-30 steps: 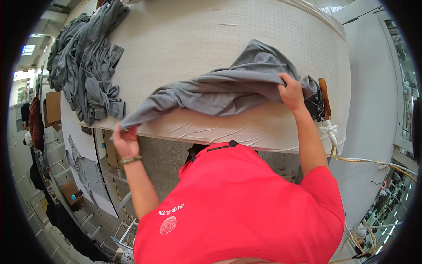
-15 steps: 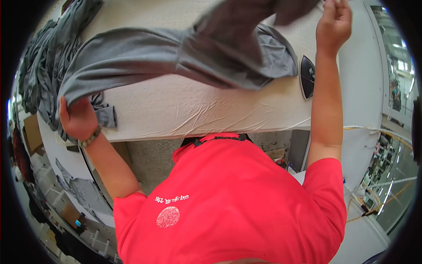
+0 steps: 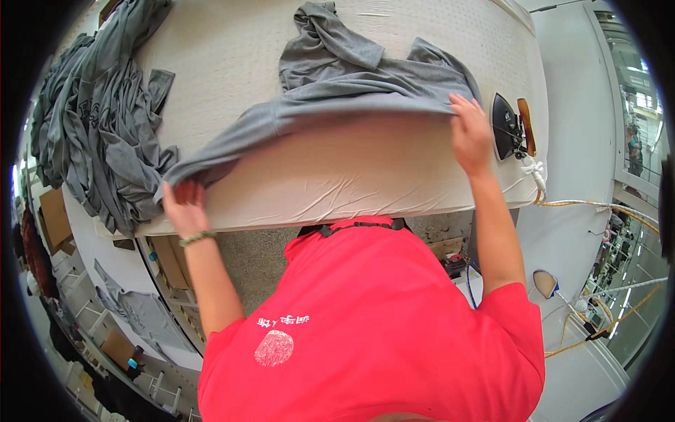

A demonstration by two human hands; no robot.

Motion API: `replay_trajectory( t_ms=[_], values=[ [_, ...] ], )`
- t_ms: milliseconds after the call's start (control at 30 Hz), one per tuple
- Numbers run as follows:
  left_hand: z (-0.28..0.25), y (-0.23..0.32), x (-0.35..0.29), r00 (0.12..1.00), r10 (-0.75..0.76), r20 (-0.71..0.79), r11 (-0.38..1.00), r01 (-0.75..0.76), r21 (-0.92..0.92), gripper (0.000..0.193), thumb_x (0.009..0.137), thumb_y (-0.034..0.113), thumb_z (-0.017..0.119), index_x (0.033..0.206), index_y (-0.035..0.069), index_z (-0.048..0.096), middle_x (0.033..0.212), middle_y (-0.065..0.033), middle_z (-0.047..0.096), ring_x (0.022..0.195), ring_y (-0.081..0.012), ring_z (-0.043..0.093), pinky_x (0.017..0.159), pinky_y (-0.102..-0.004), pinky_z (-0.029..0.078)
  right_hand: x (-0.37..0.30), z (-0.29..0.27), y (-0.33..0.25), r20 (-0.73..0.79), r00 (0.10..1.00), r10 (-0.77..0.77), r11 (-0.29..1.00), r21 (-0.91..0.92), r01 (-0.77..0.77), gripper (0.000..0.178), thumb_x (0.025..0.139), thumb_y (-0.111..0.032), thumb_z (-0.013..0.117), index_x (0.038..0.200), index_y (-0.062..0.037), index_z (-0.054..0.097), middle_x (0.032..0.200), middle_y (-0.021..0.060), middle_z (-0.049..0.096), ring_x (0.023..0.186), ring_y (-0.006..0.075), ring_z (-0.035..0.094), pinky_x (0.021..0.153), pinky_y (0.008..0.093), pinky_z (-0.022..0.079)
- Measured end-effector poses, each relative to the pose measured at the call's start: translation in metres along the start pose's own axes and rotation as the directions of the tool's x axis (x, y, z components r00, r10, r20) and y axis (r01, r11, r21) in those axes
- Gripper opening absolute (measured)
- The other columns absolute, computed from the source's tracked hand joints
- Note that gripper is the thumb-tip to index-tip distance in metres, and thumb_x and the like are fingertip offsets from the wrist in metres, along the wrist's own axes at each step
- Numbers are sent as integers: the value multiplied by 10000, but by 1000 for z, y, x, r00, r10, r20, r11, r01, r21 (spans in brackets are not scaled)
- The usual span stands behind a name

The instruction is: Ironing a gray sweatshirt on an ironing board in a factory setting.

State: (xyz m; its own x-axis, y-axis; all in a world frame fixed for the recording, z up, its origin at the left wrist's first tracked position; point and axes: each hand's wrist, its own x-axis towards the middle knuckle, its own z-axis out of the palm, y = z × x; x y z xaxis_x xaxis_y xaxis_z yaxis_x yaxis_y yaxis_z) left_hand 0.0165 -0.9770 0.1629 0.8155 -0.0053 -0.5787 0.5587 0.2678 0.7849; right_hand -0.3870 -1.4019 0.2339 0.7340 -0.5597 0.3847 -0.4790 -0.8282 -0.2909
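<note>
A grey garment (image 3: 351, 98) stretches sideways between my hands over the padded, cream-covered ironing table (image 3: 380, 162). Its near edge is raised and blurred by motion, while its far part lies bunched on the cover. My left hand (image 3: 186, 209), with a beaded bracelet at the wrist, pinches the lower left end; the fingers sit partly under the cloth. At the right end, my right hand (image 3: 471, 135) grips the near edge with its fingertips. An iron (image 3: 506, 126) with a brown handle rests just beyond my right hand.
A heap of grey garments (image 3: 98, 119) covers the table's left end. From the iron, a cord (image 3: 598, 207) runs off to the right. Another grey garment (image 3: 144, 309) lies on a white surface at lower left. The table's front edge is close to my body.
My right hand has come down and nearer, lowering the lifted dark part of the garment onto the table. My left hand has moved right and nearer, keeping its end. The iron now shows fully.
</note>
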Motion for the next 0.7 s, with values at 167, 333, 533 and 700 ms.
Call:
replay_trajectory(
  t_ms=[167, 333, 533, 700],
  values=[
    [52, -80, -128, 830, -484, 277, 834, 342, 433, 445, 1008, 497, 671, 1033, 53, 686, 941, -94, 704, 838, -206, 685, 739, -369, 593, -19, -83, -41, 71, 880, 471, 741, 510, -437, 155, 1061, -127, 594, 1112, -6, 676, 952, 7, 702, 902, 58, 610, 778, 214, 459],
    [143, -98, -136, 624, -619, 477, 784, 460, 417, 452, 1017, 405, 671, 1212, -3, 675, 1109, -96, 723, 1022, -231, 687, 865, -421, 586, -15, -171, -85, 787, 471, 399, 395, 316, -863, 305, 920, -198, 807, 1116, -6, 673, 923, -10, 683, 875, 60, 604, 734, 249, 495],
    [194, -82, -199, 492, -584, 646, 811, 393, 434, 282, 991, 275, 714, 1175, 61, 703, 1072, -29, 721, 934, -131, 671, 761, -319, 544, -46, -269, -85, 682, 540, 492, 700, 58, -712, 419, 791, -176, 881, 1119, -20, 674, 945, 27, 706, 874, 115, 658, 786, 287, 534],
    [281, -70, -109, 593, -464, 659, 786, -68, 615, 312, 1005, 300, 703, 1194, 54, 729, 1025, 11, 687, 899, -84, 616, 715, -233, 470, -60, -240, -30, 573, 508, 643, 748, -327, -578, 320, 817, -250, 821, 1086, -100, 734, 992, 165, 750, 921, 333, 729, 821, 399, 564]
  ],
)
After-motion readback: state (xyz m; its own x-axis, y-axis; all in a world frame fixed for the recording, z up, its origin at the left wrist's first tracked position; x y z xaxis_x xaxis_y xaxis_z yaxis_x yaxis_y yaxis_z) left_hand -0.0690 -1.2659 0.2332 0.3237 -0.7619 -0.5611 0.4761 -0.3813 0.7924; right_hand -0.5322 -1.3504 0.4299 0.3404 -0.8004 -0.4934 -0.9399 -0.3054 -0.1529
